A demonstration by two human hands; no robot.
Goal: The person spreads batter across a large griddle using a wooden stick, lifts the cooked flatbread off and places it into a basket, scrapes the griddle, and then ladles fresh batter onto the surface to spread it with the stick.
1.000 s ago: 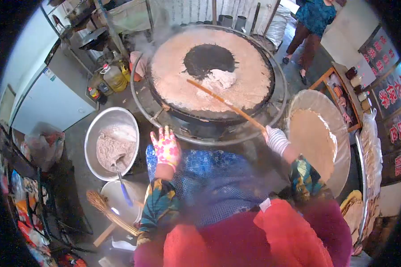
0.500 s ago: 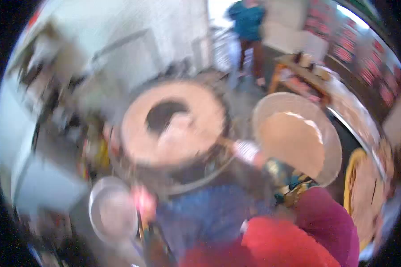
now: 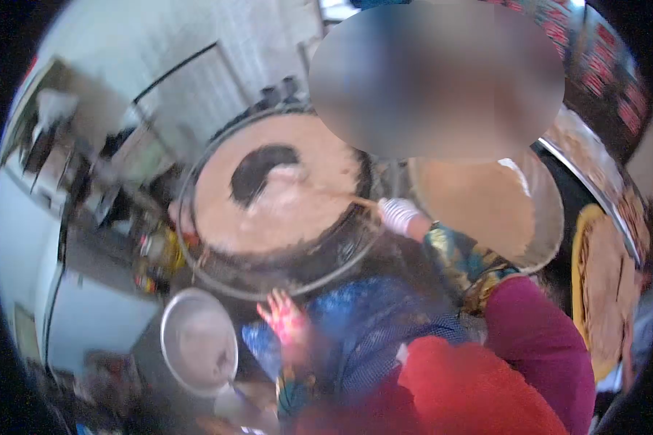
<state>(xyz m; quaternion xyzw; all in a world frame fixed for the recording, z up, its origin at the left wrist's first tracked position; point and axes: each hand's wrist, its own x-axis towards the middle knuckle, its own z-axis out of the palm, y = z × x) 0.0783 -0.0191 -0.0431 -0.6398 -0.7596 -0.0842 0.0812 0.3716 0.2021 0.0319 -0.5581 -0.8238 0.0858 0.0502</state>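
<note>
My right hand (image 3: 399, 214), in a white striped glove, is closed around a thin wooden stick (image 3: 350, 197). The stick reaches over a large round griddle (image 3: 366, 172) coated with a tan layer of batter (image 3: 305, 228). A dark bare patch shows left of centre, beside a paler mound of batter. What sits at the stick's far end cannot be made out. My left hand (image 3: 286, 319) is held open with fingers spread, in front of the griddle's near rim. It looks pink and seems to hold nothing. To its left is a metal pan (image 3: 168, 341) with pale contents.
Right of the griddle stands a wide basin (image 3: 551, 232) of tan batter. Farther right lie a yellow-edged tray (image 3: 580, 290) with folded brown sheets and a long metal-edged tray. Bottles (image 3: 152, 254) stand at the left. A blurred oval hides part of the background.
My left hand has moved up and to the right, away from the metal pan, with its fingers now visibly spread. My right hand still grips the stick. The view has shifted slightly.
</note>
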